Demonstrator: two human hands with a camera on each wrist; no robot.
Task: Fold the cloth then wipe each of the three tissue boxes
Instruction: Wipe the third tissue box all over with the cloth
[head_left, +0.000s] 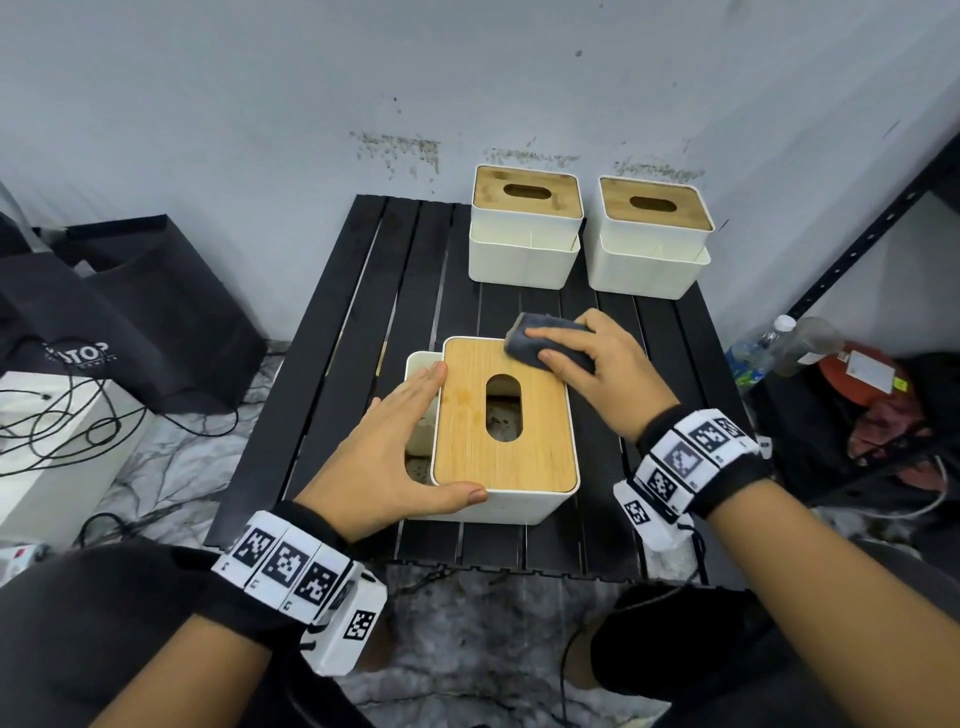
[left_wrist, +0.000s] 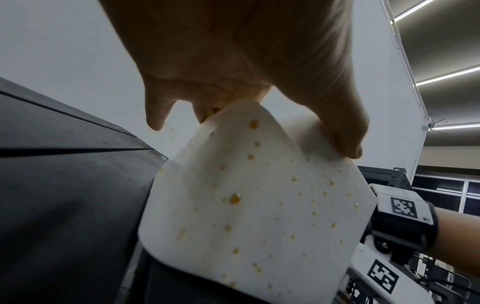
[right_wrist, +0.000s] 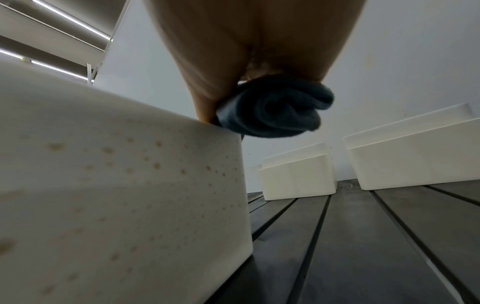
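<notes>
Our right hand (head_left: 597, 364) pinches the folded cloth (head_left: 550, 338) on the near box (head_left: 506, 431), whose length runs away from us; our flat left hand (head_left: 395, 447) braces it.

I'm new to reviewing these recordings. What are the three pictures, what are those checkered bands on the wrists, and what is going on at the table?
No machine here: a person works with bare hands. The checkered bands are straps on the wrists; a small camera sits on each wrist. The wide picture comes from a camera on the person's head, looking down. The other two come from the wrist cameras, looking along each hand from below.

On the black slatted table stand three white tissue boxes with wooden lids. Two boxes stand at the back by the wall. The near box is being cleaned; its white sides are speckled with yellowish spots.

The left hand rests flat against the near box, thumb at its front, steadying it. The right hand presses a folded dark cloth onto the far corner of the lid.
</notes>
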